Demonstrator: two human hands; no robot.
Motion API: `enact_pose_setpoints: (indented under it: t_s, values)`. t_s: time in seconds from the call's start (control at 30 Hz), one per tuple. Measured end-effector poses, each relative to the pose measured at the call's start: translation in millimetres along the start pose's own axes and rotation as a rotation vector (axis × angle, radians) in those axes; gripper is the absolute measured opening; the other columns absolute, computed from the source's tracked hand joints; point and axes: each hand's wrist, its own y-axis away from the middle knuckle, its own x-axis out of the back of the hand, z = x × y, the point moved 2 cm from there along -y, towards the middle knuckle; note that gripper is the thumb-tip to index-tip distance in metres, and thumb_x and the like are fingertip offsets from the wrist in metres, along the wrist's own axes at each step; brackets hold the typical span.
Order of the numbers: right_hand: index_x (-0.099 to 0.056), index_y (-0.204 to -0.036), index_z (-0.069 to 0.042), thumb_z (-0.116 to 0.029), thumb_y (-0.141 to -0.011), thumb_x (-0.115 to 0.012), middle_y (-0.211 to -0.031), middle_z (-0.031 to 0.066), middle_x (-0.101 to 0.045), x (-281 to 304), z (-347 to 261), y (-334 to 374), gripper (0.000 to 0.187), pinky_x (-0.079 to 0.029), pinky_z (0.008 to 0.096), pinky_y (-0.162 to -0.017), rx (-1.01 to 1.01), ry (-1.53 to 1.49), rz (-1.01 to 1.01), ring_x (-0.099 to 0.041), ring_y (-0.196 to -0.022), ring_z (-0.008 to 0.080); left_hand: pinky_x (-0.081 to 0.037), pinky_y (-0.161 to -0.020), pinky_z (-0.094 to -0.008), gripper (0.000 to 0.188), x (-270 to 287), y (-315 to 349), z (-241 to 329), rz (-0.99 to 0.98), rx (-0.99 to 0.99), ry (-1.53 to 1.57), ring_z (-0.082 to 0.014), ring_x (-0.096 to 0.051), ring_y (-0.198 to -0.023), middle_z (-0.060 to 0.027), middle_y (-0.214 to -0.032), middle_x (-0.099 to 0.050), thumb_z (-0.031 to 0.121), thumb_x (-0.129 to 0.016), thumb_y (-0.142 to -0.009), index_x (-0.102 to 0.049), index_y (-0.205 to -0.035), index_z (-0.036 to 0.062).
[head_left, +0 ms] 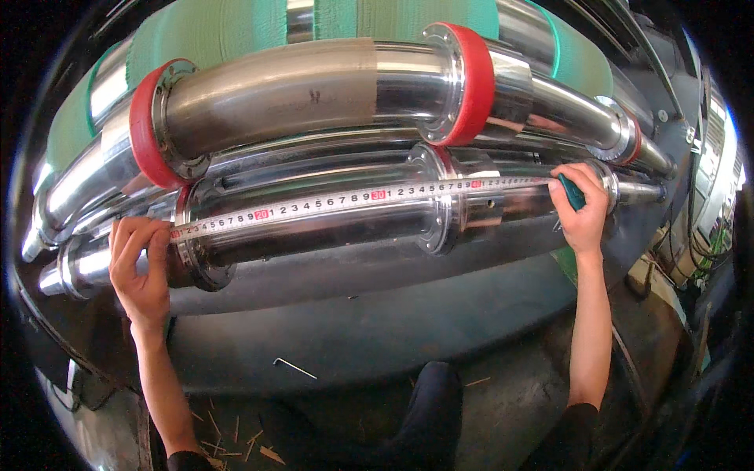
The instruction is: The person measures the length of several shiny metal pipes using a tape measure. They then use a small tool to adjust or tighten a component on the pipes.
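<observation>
Many printed numerals, some boxed in red, mark the white tape. In the head view it spans the lower steel roller lengthwise, rising slightly rightward. With forearms reaching upward, our left hand pinches its left end; our right hand curls round the green case.
</observation>
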Motion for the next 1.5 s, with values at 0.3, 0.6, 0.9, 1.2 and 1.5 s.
enact_pose_setpoints:
  t_s: [0.3,0.6,0.9,1.2,1.5]
  values:
    - [-0.073,-0.096,0.001,-0.005,-0.084,-0.074,-0.093,0.0113,-0.071,1,-1,3,0.013,-0.051,0.0345,-0.084,0.016,0.004,0.015,-0.067,-0.089,0.0256,-0.045,-0.085,-0.0326,0.008,2,-1,2,-0.016,-0.012,-0.012,-0.0227,-0.058,-0.089,-0.0104,-0.092,-0.064,0.003,-0.069,-0.093,-0.071,-0.095,-0.0046]
    - [-0.073,-0.099,0.002,-0.006,-0.086,-0.074,-0.099,0.0113,-0.071,1,5,8,0.016,-0.051,0.0336,-0.09,-0.016,0.078,-0.026,-0.068,-0.095,0.025,-0.045,-0.088,-0.0347,0.005,4,0,2,-0.017,-0.029,-0.033,-0.0237,-0.06,-0.09,-0.01,-0.091,-0.066,0.001,-0.069,-0.092,-0.071,-0.092,-0.0032]
    - [-0.07,-0.091,-0.001,-0.006,-0.076,-0.074,-0.091,0.0147,-0.068,8,-48,147,0.016,-0.05,0.0416,-0.085,-0.156,0.06,-0.258,-0.064,-0.088,0.034,-0.046,-0.081,-0.0392,0.027,1,111,13,-0.347,0.112,0.099,-0.0223,-0.063,-0.087,-0.0055,-0.093,-0.069,0.017,-0.086,-0.077,-0.073,-0.1,0.0079]
    - [-0.079,-0.097,-0.009,-0.028,-0.091,-0.075,-0.092,0.0141,-0.073,-44,-138,460,0.02,-0.056,0.0503,-0.079,-0.432,0.368,-0.873,-0.067,-0.083,0.0338,-0.051,-0.095,-0.0377,0.098,-84,142,-39,0.16,0.903,1.457,-0.0225,-0.06,-0.117,-0.0132,-0.13,-0.06,0.046,-0.095,-0.069,-0.044,-0.14,0.0016]
    - [-0.079,-0.101,-0.011,-0.026,-0.092,-0.073,-0.099,0.0143,-0.072,-91,-203,490,0.018,-0.055,0.053,-0.089,-0.384,0.304,-0.793,-0.066,-0.091,0.036,-0.05,-0.102,-0.0422,0.116,-116,144,-43,0.177,0.831,1.682,-0.0268,-0.064,-0.117,-0.0176,-0.127,-0.064,0.043,-0.102,-0.057,-0.041,-0.144,-0.0043]
